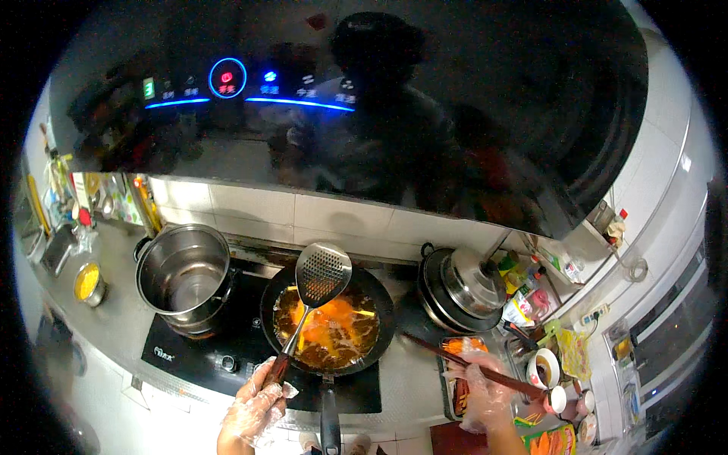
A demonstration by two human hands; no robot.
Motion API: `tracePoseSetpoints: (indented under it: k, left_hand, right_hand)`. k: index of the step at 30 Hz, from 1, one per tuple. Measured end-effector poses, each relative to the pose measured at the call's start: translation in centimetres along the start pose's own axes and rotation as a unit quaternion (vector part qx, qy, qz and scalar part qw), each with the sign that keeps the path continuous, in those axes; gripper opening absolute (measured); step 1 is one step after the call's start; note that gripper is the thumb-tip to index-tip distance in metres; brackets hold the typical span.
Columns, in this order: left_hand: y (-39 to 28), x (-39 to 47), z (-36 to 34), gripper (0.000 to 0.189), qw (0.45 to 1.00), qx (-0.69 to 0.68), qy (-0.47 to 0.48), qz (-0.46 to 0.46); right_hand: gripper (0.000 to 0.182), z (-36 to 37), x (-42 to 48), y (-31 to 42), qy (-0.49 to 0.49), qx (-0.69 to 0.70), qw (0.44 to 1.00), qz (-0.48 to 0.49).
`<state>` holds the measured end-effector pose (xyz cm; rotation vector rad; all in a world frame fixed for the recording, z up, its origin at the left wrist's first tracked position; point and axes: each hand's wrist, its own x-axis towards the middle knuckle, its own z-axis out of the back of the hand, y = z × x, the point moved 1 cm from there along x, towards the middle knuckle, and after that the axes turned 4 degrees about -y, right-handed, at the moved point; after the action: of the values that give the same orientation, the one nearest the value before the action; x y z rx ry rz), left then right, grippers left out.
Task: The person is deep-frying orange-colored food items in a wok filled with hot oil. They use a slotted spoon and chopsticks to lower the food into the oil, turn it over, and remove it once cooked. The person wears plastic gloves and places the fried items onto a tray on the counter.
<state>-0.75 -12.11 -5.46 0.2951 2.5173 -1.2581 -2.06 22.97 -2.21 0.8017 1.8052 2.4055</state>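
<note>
My left hand (256, 404), in a clear plastic glove, grips the dark handle of a perforated metal skimmer (324, 274). The skimmer's head is over the far side of a black frying pan (384, 330), where brown liquid bubbles around orange pieces of food (330, 321). On the right, my gloved right hand (486, 387) holds long dark wooden chopsticks (441, 354), their tips pointing left towards the pan. Beneath that hand is a tray (448, 398) with orange strips and brown pieces, partly covered by the hand.
A large steel pot (185, 273) stands on the left of the cooktop (187, 361). Stacked pans with a lid (472, 284) sit right of the frying pan. Bowls (543, 369) line the right counter. A black range hood (398, 142) hangs low; a yellow-filled bowl (91, 284) is far left.
</note>
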Motion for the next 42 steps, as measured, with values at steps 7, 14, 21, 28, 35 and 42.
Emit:
tracePoseSetpoints:
  k: [7,14,21,28,35,42]
  left_hand:
    - [1.5,-0.4,1.2,0.050,0.999,0.007,-0.026,-0.022]
    - [2.0,-0.5,1.7,0.055,0.999,0.000,-0.034,-0.017]
    - [2.0,-0.1,2.3,0.057,1.000,0.001,-0.018,-0.009]
    - [1.9,0.4,1.8,0.055,0.999,-0.003,-0.047,-0.006]
    - [1.2,0.6,1.1,0.055,0.998,-0.011,-0.054,0.016]
    - [1.5,0.5,1.2,0.054,0.998,-0.012,-0.063,0.007]
  right_hand:
    - [0.013,-6.5,2.2,-3.6,0.149,0.002,0.986,-0.077]
    - [0.013,-10.4,3.4,-7.8,0.149,-0.052,0.987,0.018]
    - [0.007,-13.1,4.2,-5.3,0.161,-0.148,0.958,0.185]
    - [0.008,-11.1,3.4,-5.4,0.101,-0.159,0.980,0.057]
    - [0.011,-11.3,2.9,-5.7,0.095,-0.210,0.964,0.131]
    - [0.006,-9.2,2.4,-3.4,0.095,-0.079,0.991,0.046]
